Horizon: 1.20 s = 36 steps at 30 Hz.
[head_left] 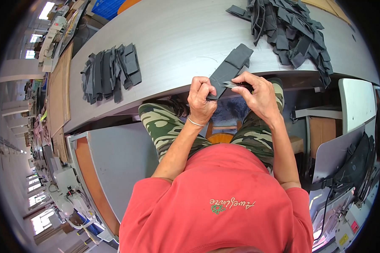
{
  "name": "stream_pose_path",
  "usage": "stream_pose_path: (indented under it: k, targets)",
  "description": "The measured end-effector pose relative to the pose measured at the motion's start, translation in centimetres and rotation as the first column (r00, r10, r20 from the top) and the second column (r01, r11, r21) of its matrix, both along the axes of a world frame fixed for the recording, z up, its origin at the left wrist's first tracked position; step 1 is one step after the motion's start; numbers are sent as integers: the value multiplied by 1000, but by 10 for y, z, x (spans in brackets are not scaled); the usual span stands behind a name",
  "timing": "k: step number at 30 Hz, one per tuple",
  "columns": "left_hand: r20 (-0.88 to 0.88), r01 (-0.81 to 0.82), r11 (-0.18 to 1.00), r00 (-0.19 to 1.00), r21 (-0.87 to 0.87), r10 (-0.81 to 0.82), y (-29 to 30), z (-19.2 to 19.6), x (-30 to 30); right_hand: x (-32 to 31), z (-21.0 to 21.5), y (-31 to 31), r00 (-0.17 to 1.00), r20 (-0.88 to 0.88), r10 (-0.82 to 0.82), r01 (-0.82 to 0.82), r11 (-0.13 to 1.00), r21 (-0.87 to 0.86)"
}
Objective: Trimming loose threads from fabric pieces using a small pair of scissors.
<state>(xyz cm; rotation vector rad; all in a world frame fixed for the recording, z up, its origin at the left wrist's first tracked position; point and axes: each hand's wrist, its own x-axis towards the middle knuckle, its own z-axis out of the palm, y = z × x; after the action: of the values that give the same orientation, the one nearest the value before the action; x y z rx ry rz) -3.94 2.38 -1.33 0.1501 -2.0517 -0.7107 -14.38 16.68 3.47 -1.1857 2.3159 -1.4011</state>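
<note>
My left hand [202, 100] pinches the near end of a long dark grey fabric piece [233, 64] that reaches from my lap up onto the table edge. Beside it, my right hand [259, 95] grips small metal snips [233, 85], their blades resting against the same fabric piece close to my left fingers. Both hands hover just in front of the grey table [173, 38], above my camouflage trousers.
A neat stack of dark grey fabric pieces [110, 72] lies on the table's left. A loose heap of similar pieces [290, 30] sits at the far right. A black bag [354, 164] hangs at the right, and sewing machines line the left.
</note>
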Motion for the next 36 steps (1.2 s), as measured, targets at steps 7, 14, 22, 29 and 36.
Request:
stream_pose_path:
  k: [7,14,22,29,36]
  targets:
    - [-1,-33,999,999,-3,33,3,-6,-1,12,-2,-6,997,-58,-55,58,997,52]
    - [23,-4,1000,1000,-2,4,4,-8,0,26,-5,-18,972,-104,-213,221,973,68]
    - [-27,-71,997,997,-27,70,4,-6,-2,20,-15,-20,973,24,-232,233,969,-79]
    - [-175,139,-238,975,961,-138,-16,-10,-2,15,-19,-16,913,407,-41,142,965,-219]
    - [-18,-9,-93,958,996,-287,-1,-8,1,24,-28,-21,988,149,31,-12,992,-127]
